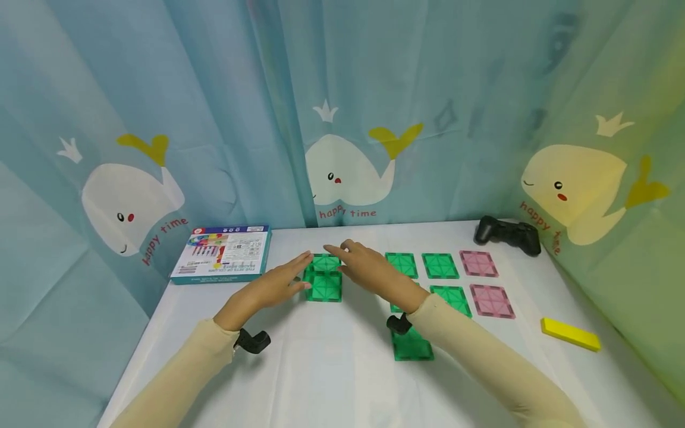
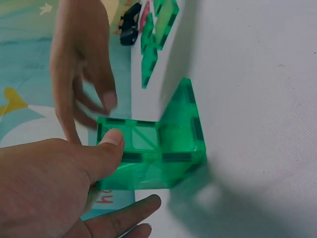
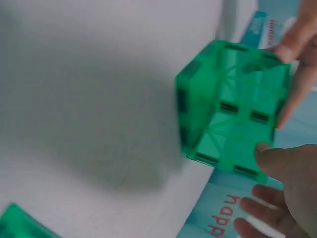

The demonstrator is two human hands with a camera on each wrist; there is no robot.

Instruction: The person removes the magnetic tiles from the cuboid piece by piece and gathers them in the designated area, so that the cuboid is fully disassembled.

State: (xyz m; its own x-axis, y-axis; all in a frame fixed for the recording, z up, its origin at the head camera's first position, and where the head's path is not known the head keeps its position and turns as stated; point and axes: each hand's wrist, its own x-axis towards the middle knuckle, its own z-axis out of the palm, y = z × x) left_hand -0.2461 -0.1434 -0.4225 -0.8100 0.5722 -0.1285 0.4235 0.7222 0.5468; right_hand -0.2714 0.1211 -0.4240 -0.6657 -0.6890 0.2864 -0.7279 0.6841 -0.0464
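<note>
A small structure of green translucent magnetic tiles (image 1: pixel 326 288) stands on the white table, with upright walls and an open side. My left hand (image 1: pixel 269 293) is at its left side, thumb and a finger pinching a tile wall; in the left wrist view the left thumb (image 2: pixel 113 141) lies over the wall's edge and other fingers stretch out below. My right hand (image 1: pixel 369 268) hovers at the right rear corner, fingers spread and fairly straight. In the right wrist view its thumb (image 3: pixel 267 154) overlaps the tile edge; contact is unclear.
Several flat green tiles (image 1: pixel 441 266) and two pink tiles (image 1: pixel 493 301) lie to the right, partly behind my right arm. A boxed set (image 1: pixel 222 255) is at back left. A black game controller (image 1: pixel 507 234) and a yellow block (image 1: pixel 570 334) lie at far right. A whale-print curtain (image 1: pixel 455 77) hangs behind.
</note>
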